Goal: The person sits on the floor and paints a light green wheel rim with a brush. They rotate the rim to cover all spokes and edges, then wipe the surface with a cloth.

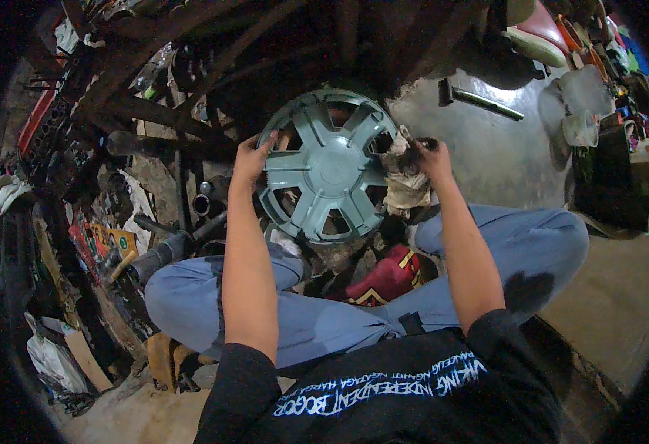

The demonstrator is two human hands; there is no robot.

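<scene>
A round grey-green wheel cover [333, 167] with broad spokes is held up in front of me, above my crossed legs. My left hand [250, 159] grips its left rim, the thumb lying on the front face. At the opposite rim my right hand [432, 159] is closed on a dirty, pale rag [407, 181], which hangs down beside the cover's right edge. Whether the rag touches the rim there is hard to make out. Below the cover, a dark red and yellow cloth-like thing [391, 277] lies between my legs.
On the right floor lies a dark metal bar [481, 100]. Clear plastic containers [580, 127] stand beyond it, near a red and white shoe [537, 33]. Dark metal frames, pipes [165, 251] and piled parts crowd the left. A wooden-handled tool [122, 266] rests among them.
</scene>
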